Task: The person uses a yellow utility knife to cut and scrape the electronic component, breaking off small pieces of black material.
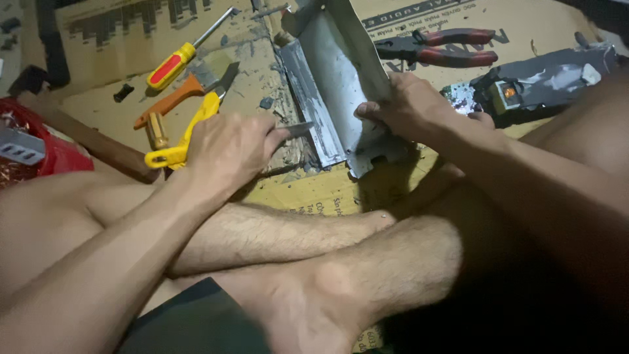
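Observation:
A bent grey sheet-metal channel (334, 72) stands tilted on flattened cardboard (118, 39). My right hand (409, 105) grips its lower right edge and holds it up. Gripped in my left hand (229, 151) is a small flat metal blade (300, 129), whose tip touches the channel's lower left flange. My crossed bare legs fill the lower half of the head view.
A yellow-and-red screwdriver (173, 62), an orange-handled scraper (177, 98) and yellow-handled pliers (187, 134) lie left of the channel. Red-handled pliers (445, 47) lie behind it. A dark box with electronic parts (524, 88) sits right; a red bag (46, 147) sits far left.

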